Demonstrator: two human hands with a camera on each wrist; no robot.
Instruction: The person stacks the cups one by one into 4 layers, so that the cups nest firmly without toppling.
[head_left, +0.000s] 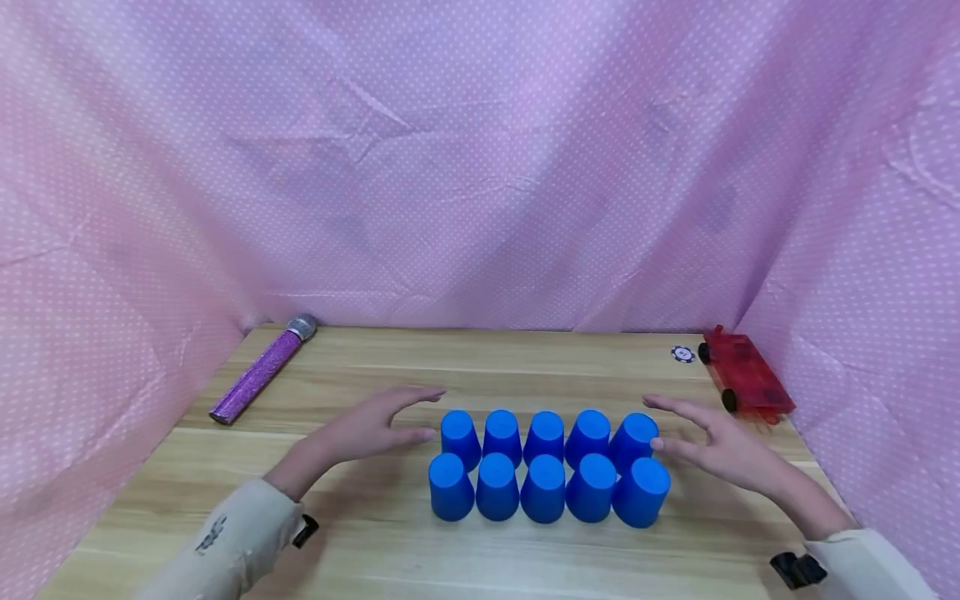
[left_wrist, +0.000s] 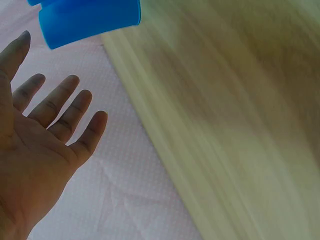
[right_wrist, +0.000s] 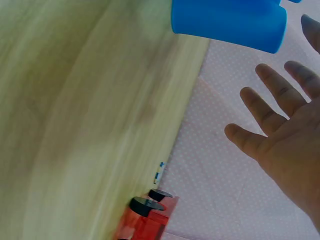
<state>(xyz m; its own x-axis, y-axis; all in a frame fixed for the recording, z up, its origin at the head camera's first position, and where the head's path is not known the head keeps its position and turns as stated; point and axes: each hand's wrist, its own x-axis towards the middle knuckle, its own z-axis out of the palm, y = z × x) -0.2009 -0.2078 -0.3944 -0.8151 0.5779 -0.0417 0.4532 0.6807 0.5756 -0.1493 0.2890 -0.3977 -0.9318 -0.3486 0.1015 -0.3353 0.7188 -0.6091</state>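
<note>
Several blue cups (head_left: 543, 489) stand upside down on the wooden table in two rows, one behind the other. At the left end of the rows is my left hand (head_left: 371, 429), its fingers stretched toward the back-row cup and nothing in its grasp. My right hand (head_left: 731, 446) is at the other end, fingers spread, its thumb tip overlapping the end cup (head_left: 634, 442) in the head view. In the left wrist view the palm faces a blue cup (left_wrist: 90, 20), with a gap between. A blue cup (right_wrist: 230, 22) also shows past the spread fingers in the right wrist view.
A glittery purple microphone (head_left: 262, 371) lies at the table's back left. A red toy car (head_left: 745, 375) sits near the right edge, beside a poker chip (head_left: 682, 354). Pink dotted cloth (head_left: 480, 167) hangs behind the table (head_left: 480, 354) and along its sides.
</note>
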